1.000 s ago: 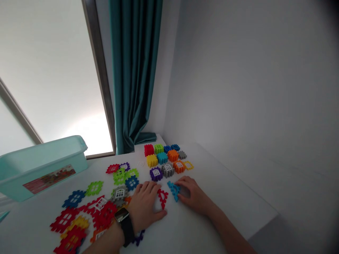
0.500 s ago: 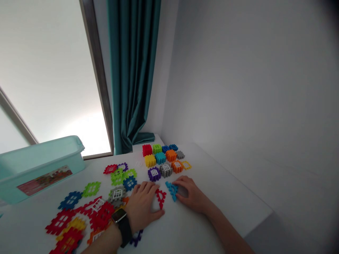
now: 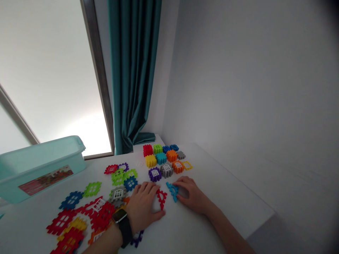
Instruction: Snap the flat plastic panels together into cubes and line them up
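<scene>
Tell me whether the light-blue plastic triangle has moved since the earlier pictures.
No: the light-blue plastic triangle shows no visible shift in any direction against the purple toothed plastic block.

The light-blue triangle (image 3: 172,191) is serving as the reference point. The right hand (image 3: 192,195) is obstructing its right side. The red triangle (image 3: 161,198) is lying just left of it, and the left hand (image 3: 144,204) is occupying the space beyond. Block stacks (image 3: 161,158) are limiting access from its far side. Bare desk (image 3: 189,227) is providing passage on its near side.
</scene>
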`<state>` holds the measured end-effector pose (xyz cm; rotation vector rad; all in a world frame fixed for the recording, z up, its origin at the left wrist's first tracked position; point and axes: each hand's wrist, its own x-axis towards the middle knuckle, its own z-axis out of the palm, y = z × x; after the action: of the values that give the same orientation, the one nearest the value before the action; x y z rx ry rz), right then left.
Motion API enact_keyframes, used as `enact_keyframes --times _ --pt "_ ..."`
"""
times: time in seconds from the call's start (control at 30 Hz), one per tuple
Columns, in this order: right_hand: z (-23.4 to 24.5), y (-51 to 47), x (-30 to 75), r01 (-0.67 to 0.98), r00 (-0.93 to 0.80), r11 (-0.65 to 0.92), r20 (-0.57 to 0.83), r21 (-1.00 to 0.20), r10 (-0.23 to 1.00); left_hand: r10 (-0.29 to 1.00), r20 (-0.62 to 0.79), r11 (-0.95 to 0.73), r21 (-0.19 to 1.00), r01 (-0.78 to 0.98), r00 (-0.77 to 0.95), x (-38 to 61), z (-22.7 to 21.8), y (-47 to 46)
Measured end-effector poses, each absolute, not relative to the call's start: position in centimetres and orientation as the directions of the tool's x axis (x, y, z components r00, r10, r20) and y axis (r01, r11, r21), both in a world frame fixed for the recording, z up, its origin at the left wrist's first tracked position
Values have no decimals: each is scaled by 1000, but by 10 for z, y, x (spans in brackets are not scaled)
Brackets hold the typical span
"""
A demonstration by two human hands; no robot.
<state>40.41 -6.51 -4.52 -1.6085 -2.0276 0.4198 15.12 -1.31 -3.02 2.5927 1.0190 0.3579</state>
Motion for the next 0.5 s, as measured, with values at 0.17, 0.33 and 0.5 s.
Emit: enact_keyframes --times 0.17,0.33,0.5 --pt "-47 -65 405 808 -164 249 203 -534 965 685 98 -693 394 603 722 150 -30 -12" --pt "-46 -65 404 809 -166 256 211 -529 963 684 99 -695 389 605 722 150 -29 -12" --pt "-46 -66 404 803 -161 251 210 -540 964 690 111 -691 397 605 715 150 -30 -12"
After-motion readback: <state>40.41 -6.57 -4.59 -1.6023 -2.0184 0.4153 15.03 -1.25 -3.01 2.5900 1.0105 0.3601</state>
